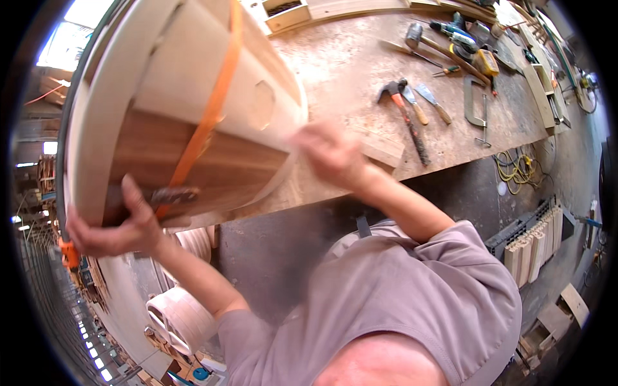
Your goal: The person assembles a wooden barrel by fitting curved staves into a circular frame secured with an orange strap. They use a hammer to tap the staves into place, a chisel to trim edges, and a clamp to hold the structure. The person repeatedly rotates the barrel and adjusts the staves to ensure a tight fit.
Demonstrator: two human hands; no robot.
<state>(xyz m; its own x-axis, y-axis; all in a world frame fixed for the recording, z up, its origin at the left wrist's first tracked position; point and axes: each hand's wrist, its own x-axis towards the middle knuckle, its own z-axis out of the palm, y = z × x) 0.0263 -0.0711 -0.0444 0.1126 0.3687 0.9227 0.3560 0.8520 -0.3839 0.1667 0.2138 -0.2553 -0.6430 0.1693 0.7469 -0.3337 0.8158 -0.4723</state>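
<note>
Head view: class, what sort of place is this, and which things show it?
Probably a woodworking shop: a sawdust-strewn workbench carries a hammer, chisels and a clamp, and the hands steady a strapped wooden tub.

a large round wooden tub [193, 122], made of staves and bound by an orange strap [209, 116], is tilted up off the counter [347, 71]. the left hand [119, 225] clasps its lower rim, thumb up against the dark wood. the right hand [328, 154], blurred, rests at the tub's pale edge. on the counter lie a hammer [405, 116], two chisels [425, 103] and a metal clamp [476, 109].
</note>
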